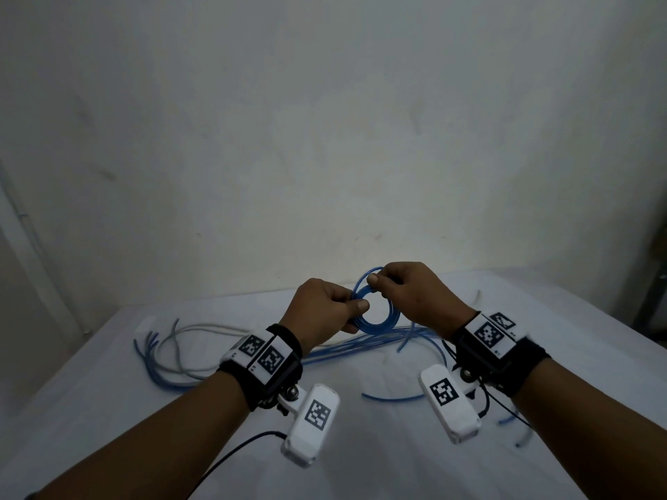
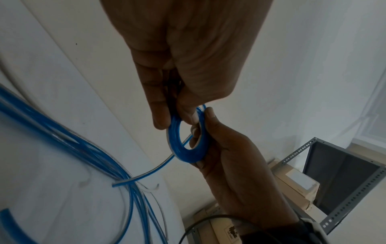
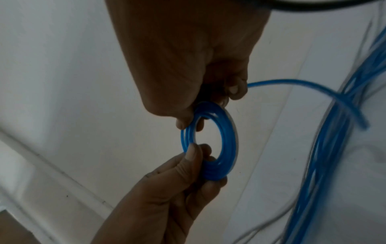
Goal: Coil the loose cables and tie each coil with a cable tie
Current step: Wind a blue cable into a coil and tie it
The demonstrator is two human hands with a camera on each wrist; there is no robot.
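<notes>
Above the table [image 1: 361, 463], my left hand [image 1: 325, 308] and right hand [image 1: 411, 294] pinch the blue coil [image 1: 375, 319]; any slackening could let its untied turns spring apart.

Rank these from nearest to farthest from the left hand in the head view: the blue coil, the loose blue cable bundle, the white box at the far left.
1. Blue coil: pinched in the left hand, held over the table.
2. Loose blue cable bundle: on the table just below the hands.
3. White box: at the table's far left.
</notes>
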